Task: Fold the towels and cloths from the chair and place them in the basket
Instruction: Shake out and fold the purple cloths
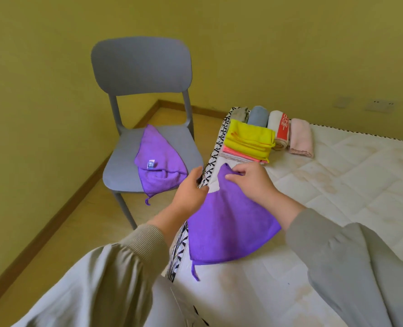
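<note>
A purple cloth (228, 230) lies spread over the mattress edge in front of me. My right hand (252, 182) pinches its far corner, fingers closed on the fabric. My left hand (191, 192) rests on the cloth's left edge by the mattress border; its grip is partly hidden. A second purple cloth (160, 161) with a blue label lies crumpled on the seat of the grey chair (141, 67), a corner hanging over the front edge. No basket is in view.
On the white quilted mattress (337, 185), folded yellow and pink cloths (250, 140) are stacked, with rolled grey, white-red and pink towels (299, 138) behind them. Yellow walls close the corner; wooden floor lies left of the bed.
</note>
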`<act>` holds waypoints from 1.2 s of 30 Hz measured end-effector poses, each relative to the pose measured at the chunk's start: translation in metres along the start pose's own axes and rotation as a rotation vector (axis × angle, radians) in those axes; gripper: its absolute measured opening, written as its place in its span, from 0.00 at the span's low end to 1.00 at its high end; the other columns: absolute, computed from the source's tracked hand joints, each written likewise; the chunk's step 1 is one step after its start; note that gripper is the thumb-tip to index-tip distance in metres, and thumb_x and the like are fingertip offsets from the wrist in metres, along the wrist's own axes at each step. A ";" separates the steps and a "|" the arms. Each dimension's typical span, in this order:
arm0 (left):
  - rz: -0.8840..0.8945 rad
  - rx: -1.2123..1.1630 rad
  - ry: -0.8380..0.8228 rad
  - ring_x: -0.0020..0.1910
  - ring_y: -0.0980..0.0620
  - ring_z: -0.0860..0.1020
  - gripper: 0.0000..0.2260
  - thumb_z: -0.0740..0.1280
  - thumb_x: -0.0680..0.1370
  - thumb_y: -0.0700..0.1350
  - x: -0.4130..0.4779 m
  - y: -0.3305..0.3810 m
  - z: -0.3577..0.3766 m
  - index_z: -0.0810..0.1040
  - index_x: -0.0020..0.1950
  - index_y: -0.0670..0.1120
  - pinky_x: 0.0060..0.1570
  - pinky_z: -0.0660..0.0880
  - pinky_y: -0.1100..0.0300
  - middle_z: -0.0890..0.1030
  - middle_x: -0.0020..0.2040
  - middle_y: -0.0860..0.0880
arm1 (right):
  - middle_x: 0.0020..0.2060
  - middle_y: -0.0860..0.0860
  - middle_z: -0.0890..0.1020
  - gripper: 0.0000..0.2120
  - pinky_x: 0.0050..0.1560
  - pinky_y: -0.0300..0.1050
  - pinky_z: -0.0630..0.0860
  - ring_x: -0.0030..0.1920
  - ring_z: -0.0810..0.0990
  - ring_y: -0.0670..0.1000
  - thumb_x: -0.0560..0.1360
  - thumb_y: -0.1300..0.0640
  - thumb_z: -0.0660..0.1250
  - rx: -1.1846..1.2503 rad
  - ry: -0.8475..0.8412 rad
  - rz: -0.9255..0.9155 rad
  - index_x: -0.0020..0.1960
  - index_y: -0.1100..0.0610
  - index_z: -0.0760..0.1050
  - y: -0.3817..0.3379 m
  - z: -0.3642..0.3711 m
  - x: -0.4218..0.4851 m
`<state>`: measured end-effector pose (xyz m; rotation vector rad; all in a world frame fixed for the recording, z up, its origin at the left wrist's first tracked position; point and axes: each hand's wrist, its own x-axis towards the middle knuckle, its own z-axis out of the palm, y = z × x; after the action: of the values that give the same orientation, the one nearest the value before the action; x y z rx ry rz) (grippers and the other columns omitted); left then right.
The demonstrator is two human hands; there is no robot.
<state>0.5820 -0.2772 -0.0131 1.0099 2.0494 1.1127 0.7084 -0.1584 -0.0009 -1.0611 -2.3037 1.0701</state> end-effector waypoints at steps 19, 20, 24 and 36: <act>0.383 -0.026 0.439 0.29 0.56 0.68 0.09 0.68 0.76 0.39 -0.059 0.141 -0.159 0.75 0.36 0.48 0.31 0.65 0.65 0.74 0.28 0.53 | 0.29 0.51 0.75 0.10 0.33 0.43 0.65 0.31 0.70 0.49 0.70 0.54 0.74 -0.229 -0.059 -0.297 0.35 0.59 0.78 -0.211 -0.071 -0.013; 0.400 -0.015 0.471 0.28 0.56 0.68 0.09 0.67 0.76 0.39 -0.063 0.143 -0.168 0.75 0.36 0.48 0.30 0.64 0.66 0.73 0.28 0.52 | 0.29 0.53 0.75 0.10 0.34 0.44 0.64 0.31 0.70 0.50 0.70 0.55 0.74 -0.274 -0.078 -0.297 0.35 0.60 0.78 -0.214 -0.076 -0.013; 0.428 0.054 0.573 0.29 0.56 0.69 0.06 0.67 0.76 0.38 -0.079 0.148 -0.211 0.76 0.39 0.46 0.29 0.64 0.70 0.74 0.30 0.53 | 0.29 0.53 0.74 0.07 0.31 0.43 0.63 0.30 0.68 0.49 0.71 0.62 0.71 -0.310 -0.089 -0.274 0.35 0.59 0.77 -0.221 -0.094 -0.016; 0.420 0.021 0.586 0.27 0.50 0.70 0.11 0.65 0.74 0.32 -0.127 0.158 -0.288 0.74 0.43 0.50 0.28 0.68 0.61 0.78 0.32 0.51 | 0.30 0.53 0.79 0.13 0.29 0.43 0.74 0.26 0.74 0.47 0.72 0.68 0.69 0.310 0.248 -0.375 0.40 0.51 0.73 -0.268 -0.101 -0.026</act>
<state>0.4808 -0.4469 0.2785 1.2741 2.3497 1.7764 0.6593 -0.2433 0.2696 -0.5757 -1.9558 1.0326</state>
